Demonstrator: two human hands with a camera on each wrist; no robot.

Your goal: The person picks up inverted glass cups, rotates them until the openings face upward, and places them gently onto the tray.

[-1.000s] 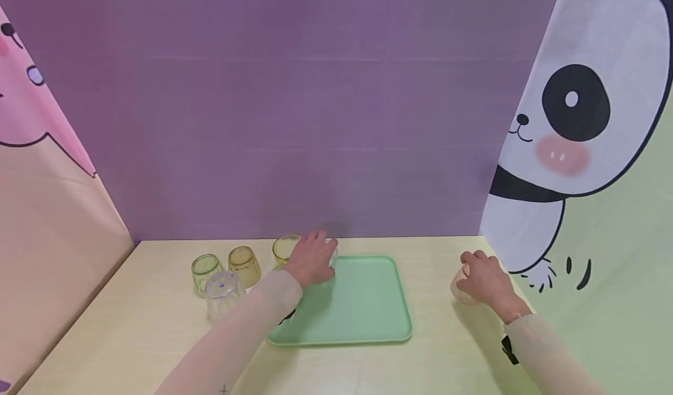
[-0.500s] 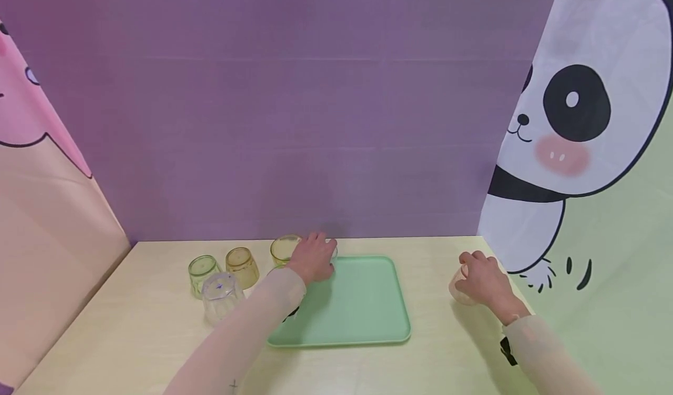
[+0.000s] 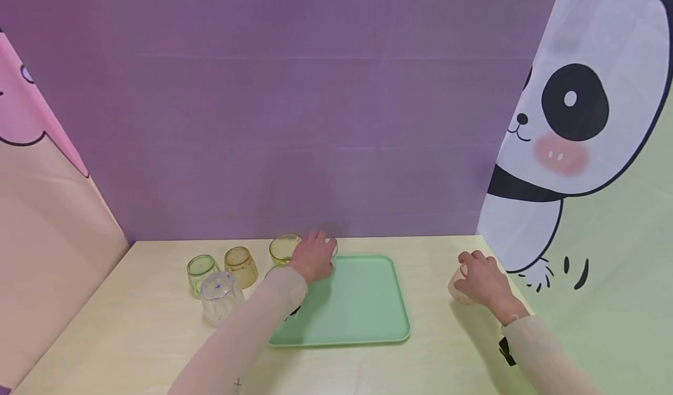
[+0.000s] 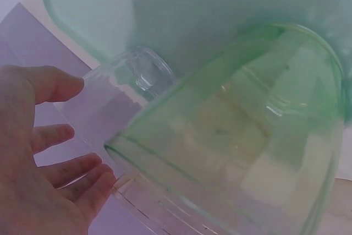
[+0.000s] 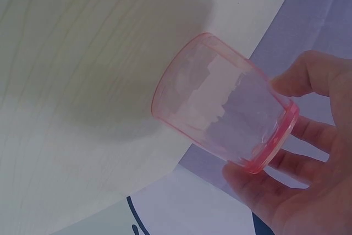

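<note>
My left hand [image 3: 314, 257] is at the back left corner of the green tray [image 3: 363, 301], gripping a clear glass [image 4: 118, 94] by its upper end with thumb and fingers. A green-tinted glass [image 4: 264, 136] stands close in front of that hand; in the head view my sleeve mostly hides it. At the right side of the table, my right hand [image 3: 484, 278] holds a pink glass [image 5: 220, 103] upside down. Its thumb and fingers are around the thick base, and the wide rim faces the tabletop.
Left of the tray stand a green glass [image 3: 202, 275], an amber glass [image 3: 242, 266] and a clear, purplish glass [image 3: 221, 298], close together. A yellow glass [image 3: 283, 249] stands behind the tray's left corner. A purple backdrop [image 3: 315, 120] rises at the table's far edge.
Both hands keep their places on the glasses. The head view has shifted very slightly, and the left forearm has swung a little to the right.
</note>
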